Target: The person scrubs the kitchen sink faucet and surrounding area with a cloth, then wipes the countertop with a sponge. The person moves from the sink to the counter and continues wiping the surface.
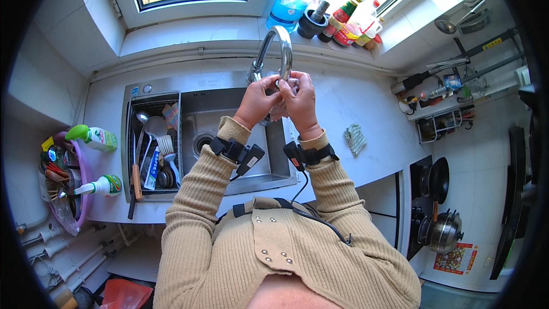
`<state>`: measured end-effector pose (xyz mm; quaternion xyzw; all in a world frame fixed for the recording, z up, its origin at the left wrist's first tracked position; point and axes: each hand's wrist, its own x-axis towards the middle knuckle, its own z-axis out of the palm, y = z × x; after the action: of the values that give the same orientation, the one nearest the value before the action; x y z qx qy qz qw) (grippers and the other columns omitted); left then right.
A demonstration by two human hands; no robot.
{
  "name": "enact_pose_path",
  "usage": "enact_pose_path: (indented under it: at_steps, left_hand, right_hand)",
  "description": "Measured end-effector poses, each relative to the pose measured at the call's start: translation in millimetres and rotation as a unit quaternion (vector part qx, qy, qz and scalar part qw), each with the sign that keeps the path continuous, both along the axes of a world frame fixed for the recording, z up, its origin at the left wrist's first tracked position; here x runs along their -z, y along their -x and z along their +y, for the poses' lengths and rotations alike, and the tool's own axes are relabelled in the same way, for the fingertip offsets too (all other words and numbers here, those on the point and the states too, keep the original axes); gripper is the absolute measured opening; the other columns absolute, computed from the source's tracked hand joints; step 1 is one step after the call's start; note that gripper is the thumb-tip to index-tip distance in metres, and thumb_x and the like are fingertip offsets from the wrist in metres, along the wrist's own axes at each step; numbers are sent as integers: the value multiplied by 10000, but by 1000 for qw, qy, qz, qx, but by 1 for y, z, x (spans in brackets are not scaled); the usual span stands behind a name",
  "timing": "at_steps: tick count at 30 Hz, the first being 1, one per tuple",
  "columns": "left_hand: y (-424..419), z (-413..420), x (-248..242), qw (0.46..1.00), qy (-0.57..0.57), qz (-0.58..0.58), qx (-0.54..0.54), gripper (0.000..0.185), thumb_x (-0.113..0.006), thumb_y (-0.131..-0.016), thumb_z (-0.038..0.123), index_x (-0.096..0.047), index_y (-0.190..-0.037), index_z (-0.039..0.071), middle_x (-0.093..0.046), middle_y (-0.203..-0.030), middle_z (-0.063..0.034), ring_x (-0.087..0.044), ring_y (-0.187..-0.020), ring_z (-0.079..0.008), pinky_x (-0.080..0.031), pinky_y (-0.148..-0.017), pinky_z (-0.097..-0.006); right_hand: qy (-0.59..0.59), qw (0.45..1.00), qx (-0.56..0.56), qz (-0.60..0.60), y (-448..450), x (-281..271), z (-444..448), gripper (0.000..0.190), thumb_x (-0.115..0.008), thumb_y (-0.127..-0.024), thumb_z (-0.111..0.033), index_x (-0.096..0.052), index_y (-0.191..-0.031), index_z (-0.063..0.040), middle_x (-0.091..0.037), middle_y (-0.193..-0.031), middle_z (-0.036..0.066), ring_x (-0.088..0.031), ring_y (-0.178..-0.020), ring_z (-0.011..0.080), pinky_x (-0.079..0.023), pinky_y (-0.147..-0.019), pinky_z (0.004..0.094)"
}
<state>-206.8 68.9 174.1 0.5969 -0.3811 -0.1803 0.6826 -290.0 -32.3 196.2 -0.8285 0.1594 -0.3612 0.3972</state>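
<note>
Both hands are raised at the spout end of a curved chrome faucet [286,53], over the right part of a stainless steel sink [253,182]. My left hand [258,102] has its fingertips at the spout tip, touching it or just beside it; whether it grips anything is hidden. In my right hand [301,105] is a wet-looking pinkish cloth [279,110], hanging between the two hands. Behind the fingers, part of the cloth and the spout tip are hidden. A folded green and white cloth [355,139] lies on the counter to the right.
A wire basket [180,146] with utensils fills the sink's left side. Two cleaner bottles [103,139] and a purple basin [85,167] stand farther left. On the windowsill are a water jug [286,8], a mortar [309,25] and several condiment bottles. Pans [440,180] are at right.
</note>
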Motion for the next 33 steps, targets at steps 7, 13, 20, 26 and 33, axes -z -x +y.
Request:
enact_pose_path:
  at_steps: [7, 13, 20, 26, 33]
  left_hand:
    - [-1, 0, 0, 999, -30, -9, -8, 396, -672, -825, 162, -573, -1162, -22, -642, -1012, -110, -594, -902, -144, -495, -799, -270]
    - [-2, 0, 6, 997, 1, 62, 43, 391, -666, -824, 107, -557, -1174, -30, -639, -982, -74, -586, -874, -104, -497, -784, -250]
    - [-3, -3, 13, 995, 22, 84, 47, 376, -659, -818, 70, -547, -1163, -28, -634, -956, -59, -581, -845, -96, -495, -772, -239]
    - [-3, 1, 12, 993, 16, 103, 63, 379, -659, -829, 87, -533, -1169, -21, -631, -984, -67, -592, -884, -111, -501, -798, -251]
    - [-8, 5, 9, 989, -6, 107, 97, 421, -654, -831, 92, -510, -1211, -18, -617, -1038, -66, -581, -927, -120, -489, -837, -266]
  right_hand:
    - [12, 1000, 14, 15, -1, 0, 1, 292, -617, -794, -172, -526, -994, 20, -553, -903, 124, -551, -793, 204, -465, -728, 313]
    - [-54, 997, -32, 40, 4, -3, 0, 281, -600, -794, -134, -518, -1016, 18, -552, -924, 110, -552, -807, 190, -469, -734, 302]
    - [-318, 937, -139, 44, 11, -9, -10, 293, -581, -828, -71, -485, -1098, -12, -593, -915, 53, -573, -745, 100, -496, -659, 236]
    - [-498, 846, -189, 5, 13, -7, -17, 332, -558, -816, -40, -442, -1125, -7, -577, -952, 78, -597, -776, 143, -515, -669, 264]
    - [-506, 838, -135, -153, 25, 2, -16, 348, -488, -856, -92, -442, -1187, 4, -560, -1068, 110, -581, -923, 170, -487, -806, 270]
